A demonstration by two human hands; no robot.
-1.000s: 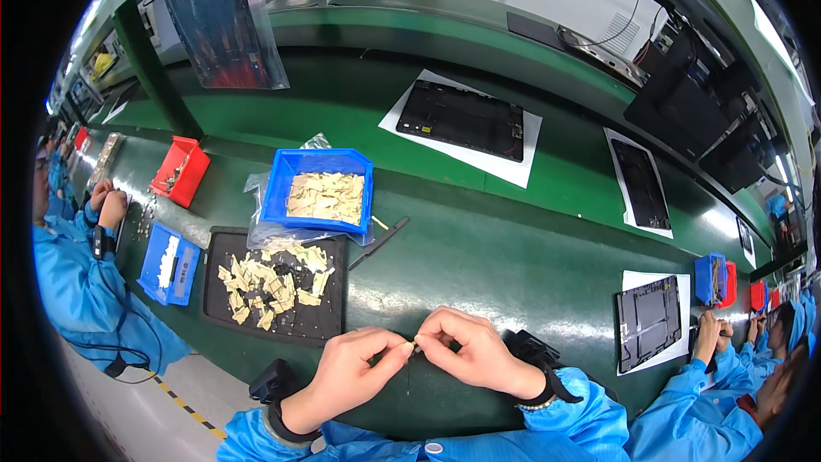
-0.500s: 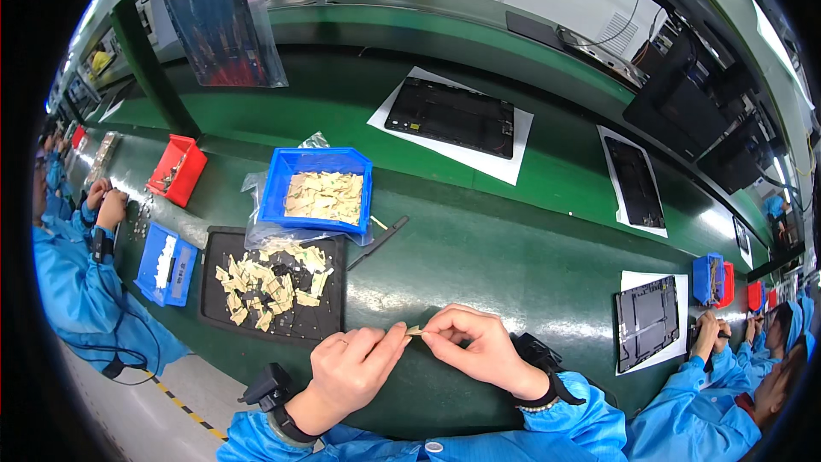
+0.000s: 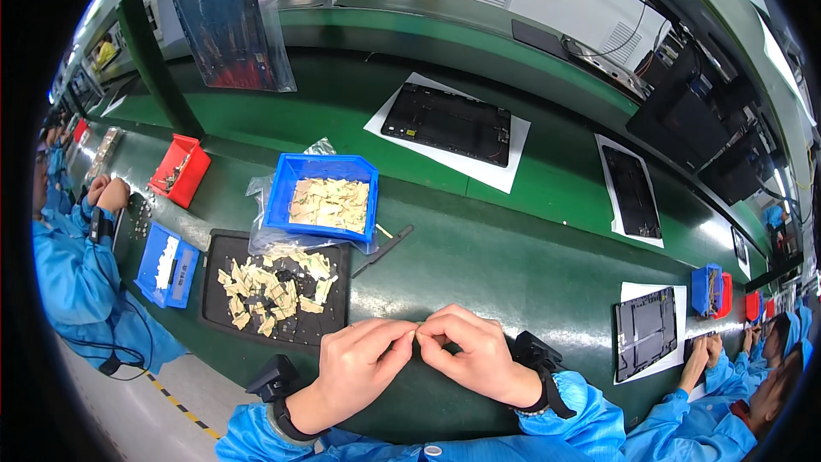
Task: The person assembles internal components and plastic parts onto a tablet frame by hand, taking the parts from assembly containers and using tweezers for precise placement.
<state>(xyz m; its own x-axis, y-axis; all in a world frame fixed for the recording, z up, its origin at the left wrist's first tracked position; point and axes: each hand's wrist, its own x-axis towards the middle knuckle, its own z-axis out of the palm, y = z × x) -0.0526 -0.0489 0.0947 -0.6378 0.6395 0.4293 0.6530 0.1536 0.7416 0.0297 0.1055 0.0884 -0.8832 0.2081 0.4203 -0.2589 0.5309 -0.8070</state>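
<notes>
My left hand (image 3: 363,370) and my right hand (image 3: 473,351) meet fingertip to fingertip over the near edge of the bench. Both are closed in a pinch around a small pale-yellow strip, almost wholly hidden by the fingers now. To the left of my hands lies a black tray (image 3: 215,325) with a loose heap of similar yellow pieces (image 3: 278,295) and small black bits. Behind it stands a blue bin (image 3: 321,229) holding many more flat yellowish pieces (image 3: 329,204). A dark pen-shaped tool (image 3: 382,251) rests on the bench right of the bin.
A red bin (image 3: 181,171) and a blue bin with white items (image 3: 167,267) stand left, beside a co-worker in a blue sleeve (image 3: 73,282). Black device panels (image 3: 448,124) lie on white sheets at the back and right. Other people sit at right.
My fingertips have drawn closer together, and the yellow strip that showed between them is now nearly covered. My left hand has turned, its fingers curling in. The view has shifted slightly.
</notes>
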